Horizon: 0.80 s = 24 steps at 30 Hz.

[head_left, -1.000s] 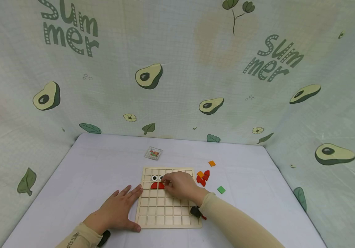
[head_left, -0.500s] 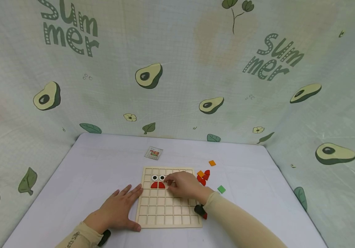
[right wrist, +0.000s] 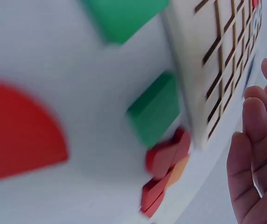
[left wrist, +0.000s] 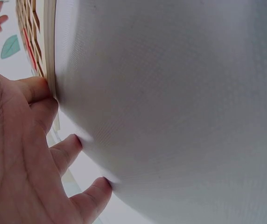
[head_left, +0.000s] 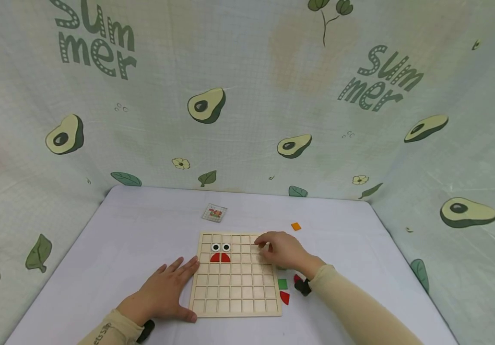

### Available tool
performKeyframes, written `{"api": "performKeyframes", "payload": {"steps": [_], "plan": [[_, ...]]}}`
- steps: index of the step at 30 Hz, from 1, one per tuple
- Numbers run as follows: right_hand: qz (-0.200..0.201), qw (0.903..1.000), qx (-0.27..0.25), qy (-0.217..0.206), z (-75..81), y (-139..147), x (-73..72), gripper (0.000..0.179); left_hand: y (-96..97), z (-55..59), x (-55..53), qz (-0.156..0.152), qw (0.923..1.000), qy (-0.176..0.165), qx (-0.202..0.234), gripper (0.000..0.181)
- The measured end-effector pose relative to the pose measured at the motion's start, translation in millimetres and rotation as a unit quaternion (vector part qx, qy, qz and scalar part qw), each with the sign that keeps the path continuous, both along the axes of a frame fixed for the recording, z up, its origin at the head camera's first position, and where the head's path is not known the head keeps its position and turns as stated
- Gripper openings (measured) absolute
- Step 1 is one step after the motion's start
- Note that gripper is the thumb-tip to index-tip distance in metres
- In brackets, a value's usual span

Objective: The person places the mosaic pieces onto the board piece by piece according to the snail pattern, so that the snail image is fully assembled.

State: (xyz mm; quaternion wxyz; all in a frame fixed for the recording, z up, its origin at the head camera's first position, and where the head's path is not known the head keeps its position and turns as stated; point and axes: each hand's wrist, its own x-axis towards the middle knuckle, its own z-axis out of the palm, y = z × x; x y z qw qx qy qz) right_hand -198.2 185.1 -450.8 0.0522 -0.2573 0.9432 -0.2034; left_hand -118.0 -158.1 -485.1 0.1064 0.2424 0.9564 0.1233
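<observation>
A wooden grid board lies on the table. Two round eye tiles sit side by side in its upper left cells, with two red quarter-circle tiles directly below. Along the board's left edge rests my left hand, fingers spread; its fingertips meet the board's side and the cloth in the left wrist view. My right hand hovers over the board's upper right, fingers loosely bent, and nothing shows between them. In the right wrist view its fingers are apart from the green tile.
Right of the board lie a green square, a red quarter-circle and another red piece. An orange square lies farther back. Red pieces and an orange one cluster near the board's corner. A picture card lies behind the board.
My right hand has moved right, away from the eye tiles and over the board's right side, now covering the red and orange cluster in the head view. The left hand stays put.
</observation>
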Motion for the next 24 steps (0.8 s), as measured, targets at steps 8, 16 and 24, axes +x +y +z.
{"api": "performKeyframes", "payload": {"steps": [8, 16, 24], "plan": [[-0.039, 0.9992, 0.010, 0.007, -2.5, 33, -1.0, 0.027, -0.3, -0.4, -0.1, -0.004, 1.0000, 0.004, 0.007, 0.123], [-0.084, 0.9962, 0.023, 0.010, -6.6, 60, -4.2, 0.028, -0.3, -0.6, 0.1, -0.006, 1.0000, 0.002, 0.003, 0.123], [-0.121, 0.9923, 0.024, -0.006, -6.4, 82, -6.1, 0.027, 0.2, 0.2, 0.9, -0.004, 1.0000, -0.004, 0.000, 0.123]]}}
